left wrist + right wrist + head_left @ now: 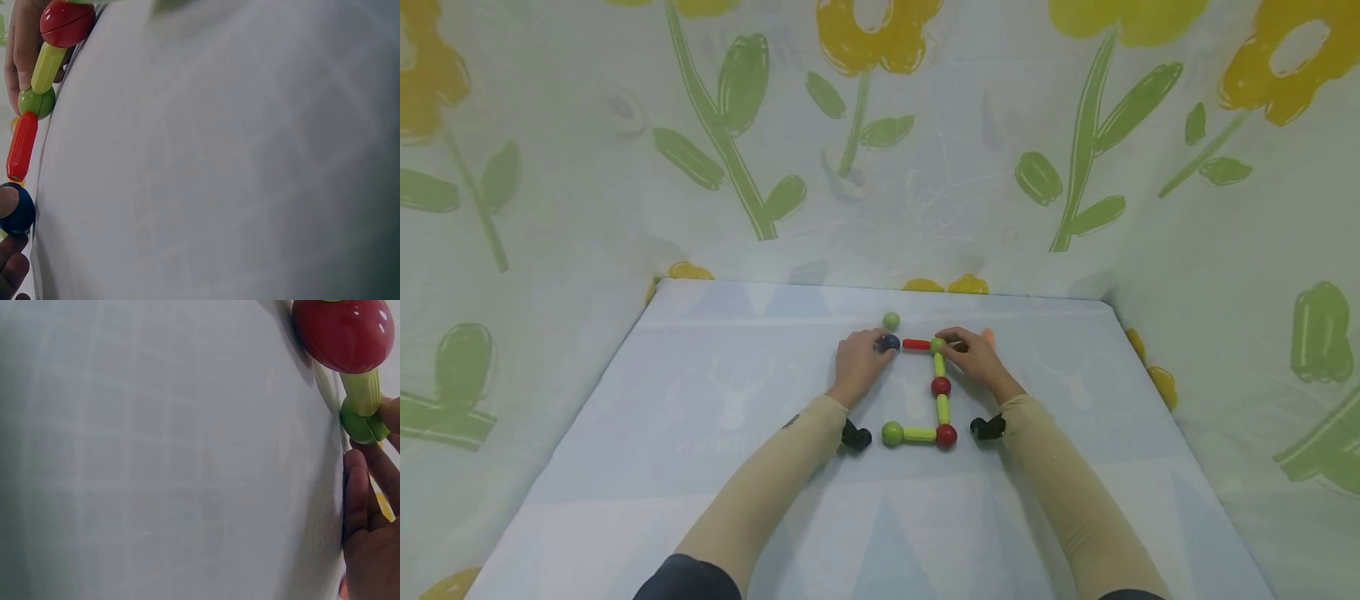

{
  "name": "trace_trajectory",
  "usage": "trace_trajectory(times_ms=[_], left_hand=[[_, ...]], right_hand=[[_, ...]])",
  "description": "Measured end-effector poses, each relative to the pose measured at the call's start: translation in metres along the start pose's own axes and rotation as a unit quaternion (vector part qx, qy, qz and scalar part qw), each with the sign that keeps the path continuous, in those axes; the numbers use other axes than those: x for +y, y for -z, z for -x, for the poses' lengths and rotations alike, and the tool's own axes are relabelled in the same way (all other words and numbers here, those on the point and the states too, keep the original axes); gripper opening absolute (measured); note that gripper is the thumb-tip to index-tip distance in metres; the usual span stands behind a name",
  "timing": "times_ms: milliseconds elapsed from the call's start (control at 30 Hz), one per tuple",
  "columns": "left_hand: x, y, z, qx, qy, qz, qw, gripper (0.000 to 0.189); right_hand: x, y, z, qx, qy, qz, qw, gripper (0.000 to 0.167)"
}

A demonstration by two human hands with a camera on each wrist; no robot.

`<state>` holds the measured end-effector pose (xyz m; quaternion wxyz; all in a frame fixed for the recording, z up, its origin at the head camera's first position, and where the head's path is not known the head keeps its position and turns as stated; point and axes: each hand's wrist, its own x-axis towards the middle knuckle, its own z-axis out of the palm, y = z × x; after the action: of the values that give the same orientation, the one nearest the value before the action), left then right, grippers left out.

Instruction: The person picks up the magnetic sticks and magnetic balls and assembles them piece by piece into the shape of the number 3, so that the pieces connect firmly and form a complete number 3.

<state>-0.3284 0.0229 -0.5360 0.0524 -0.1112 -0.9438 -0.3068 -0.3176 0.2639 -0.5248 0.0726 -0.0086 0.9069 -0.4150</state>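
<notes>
Between thumb and fingers my left hand (859,360) pinches a dark blue ball (22,212). A red stick (916,344) points toward it, its near end a small gap from the ball. The stick's other end sits in a green ball (937,345), which my right hand (973,357) pinches. From this green ball a chain runs toward me: a yellow stick (940,365), a red ball (941,386), another yellow stick (943,409) and a second red ball (946,436). There it turns left through a third yellow stick (919,435) to a green end ball (892,433).
A loose green ball (891,321) lies just beyond the blue one. Behind my right hand an orange piece (988,337) is partly hidden. Dark wrist-worn devices (987,428) stick out inward from both sleeves. The pale table (700,467) meets a flower-printed cloth at its back edge.
</notes>
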Motion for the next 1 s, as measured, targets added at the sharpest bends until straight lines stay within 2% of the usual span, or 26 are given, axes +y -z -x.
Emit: trace_trajectory(times_ms=[300,700,1000], left_hand=[[-0.0010,-0.0023,0.0008,-0.001,-0.010,0.013,0.9999,0.039],[-0.0004,-0.0033,0.0024,0.006,-0.003,0.042,0.9991,0.039],[-0.0008,-0.0025,0.0022,0.007,-0.006,0.045,0.9990,0.036]], right_hand=[[0.0010,0.0004,-0.0005,-0.003,0.007,-0.002,1.0000,0.035],[0.0008,0.0006,0.0000,-0.007,0.006,-0.005,0.9999,0.035],[-0.0006,0.0036,0.0025,-0.012,0.007,-0.022,0.9997,0.035]])
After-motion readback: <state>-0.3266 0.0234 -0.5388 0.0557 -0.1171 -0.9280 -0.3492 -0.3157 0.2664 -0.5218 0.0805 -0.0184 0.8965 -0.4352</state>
